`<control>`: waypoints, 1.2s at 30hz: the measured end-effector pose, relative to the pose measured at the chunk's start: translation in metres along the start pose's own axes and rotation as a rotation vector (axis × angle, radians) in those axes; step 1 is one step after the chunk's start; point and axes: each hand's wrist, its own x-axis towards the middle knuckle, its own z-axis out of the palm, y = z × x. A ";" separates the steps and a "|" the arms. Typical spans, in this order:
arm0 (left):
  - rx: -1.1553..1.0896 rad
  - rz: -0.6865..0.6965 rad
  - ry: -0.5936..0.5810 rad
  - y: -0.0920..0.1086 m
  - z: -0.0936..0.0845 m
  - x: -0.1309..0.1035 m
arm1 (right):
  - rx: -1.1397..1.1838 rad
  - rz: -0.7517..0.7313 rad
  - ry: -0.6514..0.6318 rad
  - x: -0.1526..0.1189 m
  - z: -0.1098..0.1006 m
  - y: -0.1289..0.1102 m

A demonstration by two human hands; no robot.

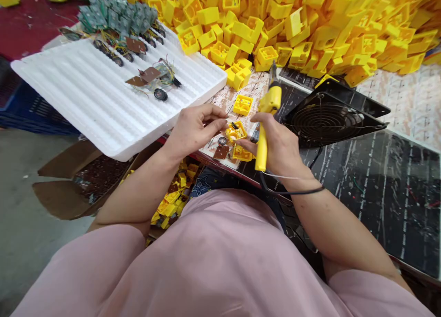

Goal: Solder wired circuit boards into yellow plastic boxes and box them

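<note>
In my right hand (280, 144) is a yellow glue gun (262, 147), its narrow tip pointing away from me and its black cord running past the wrist. A finger of this hand reaches to a small yellow casing (235, 131) with parts inside. My left hand (195, 128) is at that casing's left side, thumb and fingers pinched together; what they hold, if anything, is too small to make out. Close by lie a round black speaker (222, 141) and a brown circuit board (221, 152). A second yellow casing (243, 104) sits just beyond, a third (242, 153) nearer me.
A white foam board (138, 124) on the left carries wired circuit parts (117, 16) and speakers. Yellow casings (248, 32) are heaped along the back. A black fan (327, 119) stands to the right. Below left is an open cardboard box (65, 197).
</note>
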 end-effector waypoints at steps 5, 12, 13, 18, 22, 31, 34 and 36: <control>0.162 0.045 0.031 -0.001 -0.011 -0.013 | -0.099 0.015 -0.165 0.034 0.021 -0.019; 0.522 0.285 0.017 -0.015 -0.015 -0.009 | 0.074 -0.050 -0.206 0.043 0.014 0.016; 0.529 0.288 -0.020 -0.016 -0.013 -0.007 | 0.109 -0.074 -0.218 0.042 0.011 0.023; 0.434 0.202 -0.121 -0.016 0.002 0.007 | 0.238 -0.187 -0.239 0.017 -0.011 0.036; 0.420 0.186 -0.173 -0.013 0.016 0.017 | 0.284 -0.052 -0.025 -0.015 -0.031 0.028; 0.441 0.171 -0.300 -0.005 0.036 0.047 | 0.072 -0.082 0.162 -0.032 -0.027 0.023; 0.479 0.162 -0.337 -0.003 0.035 0.045 | 0.058 -0.104 0.014 -0.023 -0.010 0.023; 0.498 0.150 -0.306 -0.003 0.028 0.040 | 0.108 -0.096 -0.093 -0.016 -0.003 0.024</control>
